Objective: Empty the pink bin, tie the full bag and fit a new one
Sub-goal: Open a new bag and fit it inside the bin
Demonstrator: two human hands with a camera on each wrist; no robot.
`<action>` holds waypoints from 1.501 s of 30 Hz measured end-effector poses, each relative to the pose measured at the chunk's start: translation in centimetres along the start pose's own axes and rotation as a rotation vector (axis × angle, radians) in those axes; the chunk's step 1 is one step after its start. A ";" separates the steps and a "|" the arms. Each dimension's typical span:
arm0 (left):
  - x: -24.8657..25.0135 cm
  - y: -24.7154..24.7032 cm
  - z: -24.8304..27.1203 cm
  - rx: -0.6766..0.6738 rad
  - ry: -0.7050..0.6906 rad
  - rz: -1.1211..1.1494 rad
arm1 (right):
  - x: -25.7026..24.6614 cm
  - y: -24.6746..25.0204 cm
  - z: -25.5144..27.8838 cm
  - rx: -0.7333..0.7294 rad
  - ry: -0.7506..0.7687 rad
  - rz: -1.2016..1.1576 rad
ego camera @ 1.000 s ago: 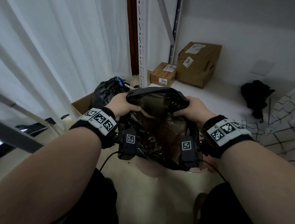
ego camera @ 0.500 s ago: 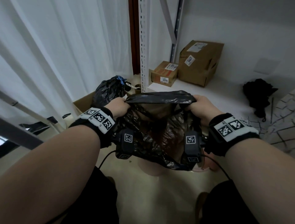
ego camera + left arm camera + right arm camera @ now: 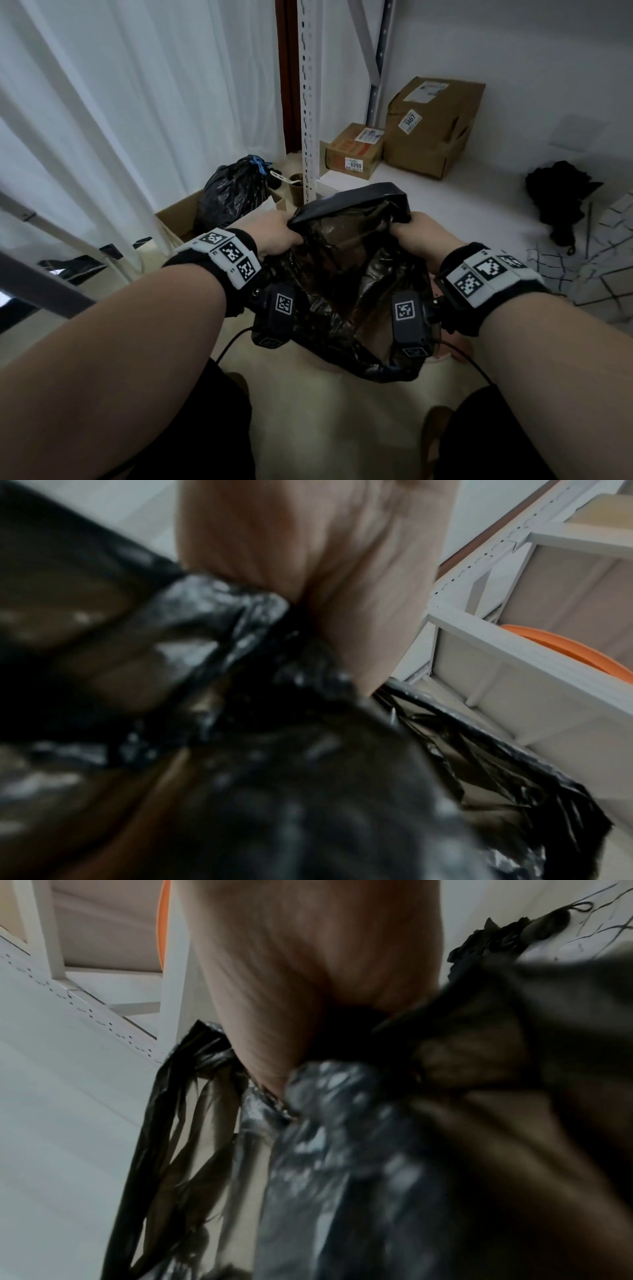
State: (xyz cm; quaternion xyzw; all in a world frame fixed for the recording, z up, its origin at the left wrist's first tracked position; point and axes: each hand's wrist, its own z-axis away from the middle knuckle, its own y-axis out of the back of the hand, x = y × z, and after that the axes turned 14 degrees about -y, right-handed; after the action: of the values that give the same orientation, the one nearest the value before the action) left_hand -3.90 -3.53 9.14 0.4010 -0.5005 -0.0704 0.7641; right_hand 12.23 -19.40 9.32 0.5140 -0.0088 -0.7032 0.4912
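A thin black bin bag hangs open between my two hands above the pink bin, of which only a sliver of rim shows below the bag. My left hand grips the bag's rim on the left, and my right hand grips it on the right. The rim is stretched across between them. Both wrist views are blurred: the left hand and the right hand each hold bunched black plastic. A full black bag, tied with a blue tie, sits in a cardboard box at the left.
A white metal shelf upright stands just behind the bag. Two cardboard boxes sit on the low white shelf. A black crumpled thing lies at the right. White curtains hang at the left.
Both hands have risen a little and pulled apart, stretching the bag's rim wider and lifting its far edge.
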 end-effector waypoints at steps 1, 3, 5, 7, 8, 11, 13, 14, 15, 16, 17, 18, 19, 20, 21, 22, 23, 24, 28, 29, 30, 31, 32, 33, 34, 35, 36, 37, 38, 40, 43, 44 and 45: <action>0.0 -0.2 0.0 -0.018 0.003 -0.011 | 0.2 0.0 -0.1 -0.012 -0.032 -0.022; -0.3 -0.4 -0.2 -0.024 0.018 -0.069 | 0.6 0.0 -0.4 -0.019 -0.086 -0.045; -0.7 -0.7 -0.4 -0.044 0.042 -0.158 | 1.2 0.3 -1.0 0.011 -0.122 0.026; -1.0 -1.3 -0.6 -0.063 0.054 -0.233 | 1.8 0.3 -1.4 0.026 -0.147 0.120; -1.2 -1.7 -0.7 -0.076 0.072 -0.232 | 2.1 0.2 -1.7 0.003 -0.163 0.148; -1.8 -2.9 -1.0 -0.121 0.099 -0.152 | 2.8 -0.7 -2.6 -0.096 -0.227 0.168; -2.0 -3.3 -1.1 -0.190 0.121 -0.064 | 3.0 -1.5 -3.1 -0.158 -0.243 0.149; -2.3 -3.4 -1.2 -0.238 0.137 -0.019 | 3.1 -1.9 -3.4 -0.183 -0.247 0.143; -2.4 -3.3 -1.3 -0.301 0.155 0.006 | 3.1 -2.1 -3.4 -0.208 -0.245 0.141; -2.5 -3.2 -1.3 -0.365 0.181 0.023 | 3.2 -2.2 -3.5 -0.223 -0.248 0.148; -2.8 -3.2 -1.4 -0.414 0.204 0.025 | 3.4 -2.2 -3.7 -0.228 -0.242 0.161; -3.0 -3.2 -1.6 -0.446 0.218 0.001 | 3.6 -2.1 -3.9 -0.191 -0.231 0.199; -3.3 -3.3 -1.8 -0.446 0.219 -0.054 | 3.9 -1.9 -4.4 -0.111 -0.209 0.267; -3.6 -3.4 -1.8 -0.409 0.210 -0.134 | 4.1 -1.7 -4.5 -0.005 -0.182 0.357; -3.8 -3.6 -1.8 -0.348 0.198 -0.220 | 4.3 -1.4 -4.6 0.097 -0.159 0.445; -3.8 -3.7 -1.8 -0.287 0.191 -0.295 | 4.5 -1.3 -4.6 0.161 -0.145 0.496; -3.9 -3.8 -1.7 -0.242 0.185 -0.341 | 4.7 -1.3 -4.6 0.175 -0.139 0.500; -3.9 -3.9 -1.6 -0.217 0.180 -0.348 | 4.8 -1.3 -4.8 0.142 -0.145 0.451; -3.3 -4.4 -1.5 -0.119 0.133 -0.141 | 4.6 -2.2 -4.5 -0.120 -0.172 0.134; -3.0 -4.6 -1.4 -0.112 0.130 -0.065 | 4.5 -2.4 -4.3 -0.158 -0.177 0.120; -2.7 -4.9 -1.3 -0.115 0.137 0.023 | 4.3 -2.6 -4.1 -0.184 -0.172 0.134; -2.5 -5.2 -1.2 -0.123 0.148 0.097 | 4.2 -2.8 -4.1 -0.193 -0.158 0.154; -2.5 -5.3 -1.1 -0.143 0.159 0.134 | 4.2 -3.0 -4.2 -0.167 -0.131 0.187; -2.4 -5.3 -1.1 -0.181 0.169 0.143 | 4.1 -3.0 -4.2 -0.108 -0.100 0.228; -2.4 -5.2 -1.1 -0.225 0.174 0.128 | 4.1 -2.9 -4.3 -0.032 -0.069 0.253; -2.4 -5.1 -1.1 -0.255 0.174 0.085 | 4.2 -2.7 -4.4 0.045 -0.049 0.255; -2.5 -5.0 -1.2 -0.246 0.177 0.017 | 4.3 -2.5 -4.4 0.107 -0.041 0.234; -2.7 -4.8 -1.3 -0.196 0.178 -0.061 | 4.4 -2.3 -4.3 0.153 -0.032 0.210; -2.9 -4.7 -1.3 -0.127 0.183 -0.135 | 4.6 -2.0 -4.2 0.191 -0.015 0.193; -3.1 -4.7 -1.2 0.004 0.171 -0.240 | 4.6 -1.6 -4.1 0.238 0.022 0.218; -3.2 -4.5 -1.2 0.133 0.037 -0.229 | 4.4 -1.4 -3.8 0.188 0.004 0.338; -3.1 -4.5 -1.2 0.134 -0.021 -0.194 | 4.3 -1.5 -3.7 0.155 -0.022 0.367; -3.1 -4.5 -1.3 0.114 -0.078 -0.176 | 4.2 -1.5 -3.6 0.133 -0.045 0.373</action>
State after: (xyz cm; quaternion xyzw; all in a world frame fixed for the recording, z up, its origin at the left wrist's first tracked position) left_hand -3.00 -4.29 3.66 0.4833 -0.4956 -0.1242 0.7109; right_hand 13.87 -19.76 3.85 0.5187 -0.1613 -0.6091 0.5778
